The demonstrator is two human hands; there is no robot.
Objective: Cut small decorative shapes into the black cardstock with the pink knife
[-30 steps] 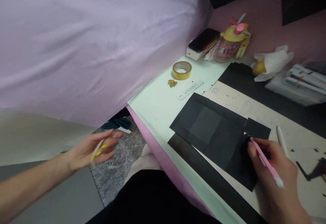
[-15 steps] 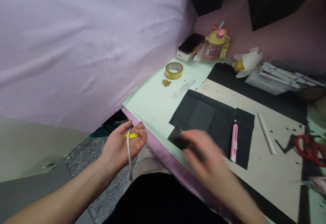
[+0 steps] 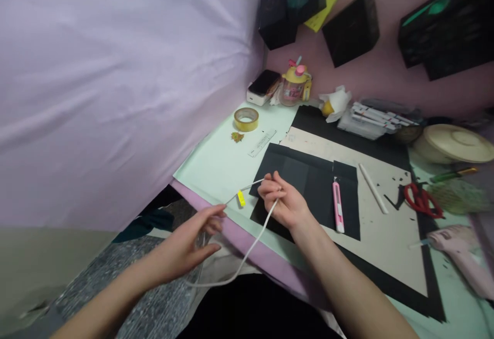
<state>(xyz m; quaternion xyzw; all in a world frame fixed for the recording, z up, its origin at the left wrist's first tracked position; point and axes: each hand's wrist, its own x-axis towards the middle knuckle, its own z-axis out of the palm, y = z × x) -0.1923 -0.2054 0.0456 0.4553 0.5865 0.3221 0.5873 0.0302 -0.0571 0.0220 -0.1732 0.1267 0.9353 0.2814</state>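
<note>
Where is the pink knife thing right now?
The pink plastic utility knife lies on the black paper sheet, just right of the right hand and left of the white stick.

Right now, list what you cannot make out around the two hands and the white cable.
- Head view: the white cable runs down off the table; its lower end is lost against the dark lap.
- Head view: the lettering on the yellow tag is too small to read.
- Head view: the right hand covers the cable inside its grip.
- Head view: the left hand pinches the cable; fingertips blurred.
</note>
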